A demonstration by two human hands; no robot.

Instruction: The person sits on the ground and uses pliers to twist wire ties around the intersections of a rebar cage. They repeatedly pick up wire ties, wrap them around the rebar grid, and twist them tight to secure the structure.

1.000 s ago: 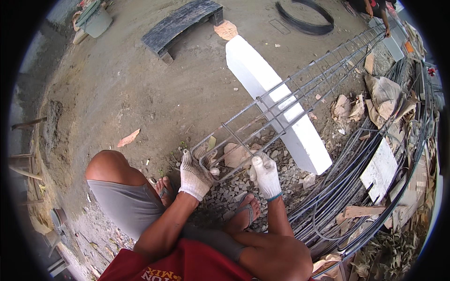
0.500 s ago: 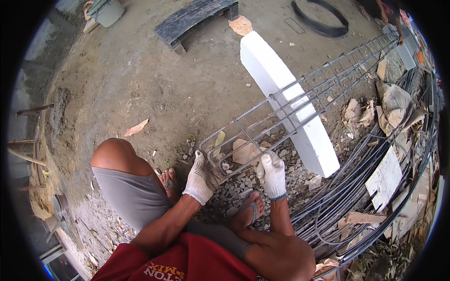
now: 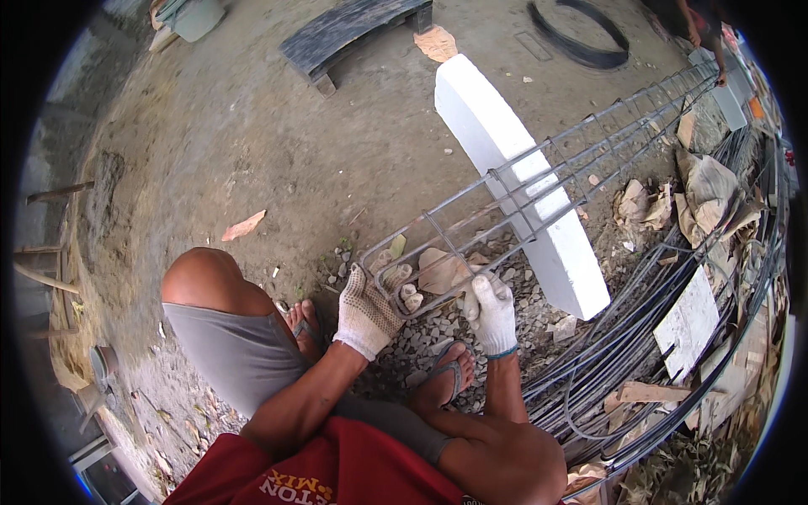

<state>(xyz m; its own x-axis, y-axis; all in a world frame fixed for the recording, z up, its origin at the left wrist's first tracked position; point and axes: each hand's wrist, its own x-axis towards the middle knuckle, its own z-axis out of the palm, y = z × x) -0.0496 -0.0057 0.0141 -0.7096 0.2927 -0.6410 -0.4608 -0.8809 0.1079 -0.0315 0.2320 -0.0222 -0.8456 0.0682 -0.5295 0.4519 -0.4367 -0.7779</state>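
Note:
A long rebar cage [image 3: 497, 174] of steel bars and tied stirrups slants from my hands up to the far right, its middle resting across a white block-like beam [image 3: 526, 185]. My left hand [image 3: 368, 313], in a white glove with a dotted palm, holds the near end. Its fingers curl up inside the end bars, palm facing up. Farther along the near-side bar, my gloved right hand [image 3: 491, 313] is closed round it in a fist. Whether that fist also holds something small cannot be made out.
Black rods and cables [image 3: 606, 362] lie bundled at the right beside crumpled paper [image 3: 644, 204] and a white board [image 3: 688, 324]. A dark bench [image 3: 358, 38], a black coil [image 3: 581, 42] and a bucket [image 3: 192, 17] stand far off. Another person's hand [image 3: 720, 77] touches the cage's far end.
My left hand's fingers have come up into view between the end bars. The right hand has turned slightly on its bar. The cage has hardly moved.

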